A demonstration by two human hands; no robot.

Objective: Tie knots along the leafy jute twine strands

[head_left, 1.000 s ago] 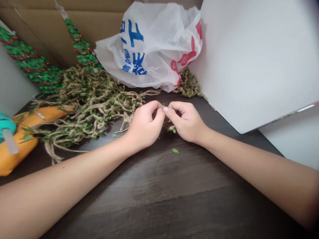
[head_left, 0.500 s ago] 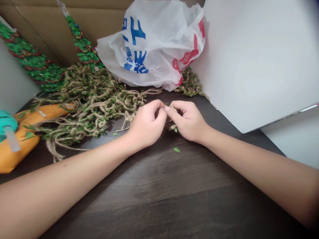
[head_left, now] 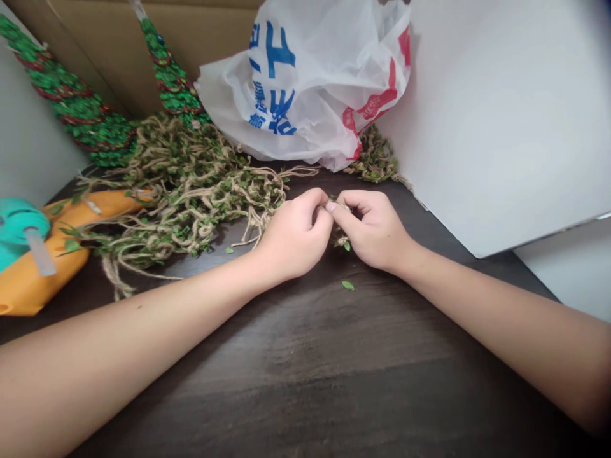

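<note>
My left hand (head_left: 300, 232) and my right hand (head_left: 375, 228) meet fingertip to fingertip above the dark wooden table (head_left: 305, 356). Both are closed in a pinch on a small piece of leafy twine (head_left: 342, 241), mostly hidden by the fingers; green leaf tips and tan cord show beneath the right hand. Left of my left hand spreads a big tangled heap of leafy twine (head_left: 191, 191), its loose cord ends close to the wrist. A single green leaf (head_left: 348, 285) lies on the table just in front of the hands.
Behind the hands stands a white plastic bag (head_left: 315, 83) with a smaller leafy twine pile (head_left: 377, 156) beside it. Two green tinsel trees (head_left: 174, 79) lean at the back left. An orange pouch (head_left: 62, 254) and a teal object (head_left: 21, 226) lie left. A white panel (head_left: 506, 127) borders the right.
The whole scene has shifted slightly right and a little up in view. Both hands keep the same pinch, with hardly any change of their own.
</note>
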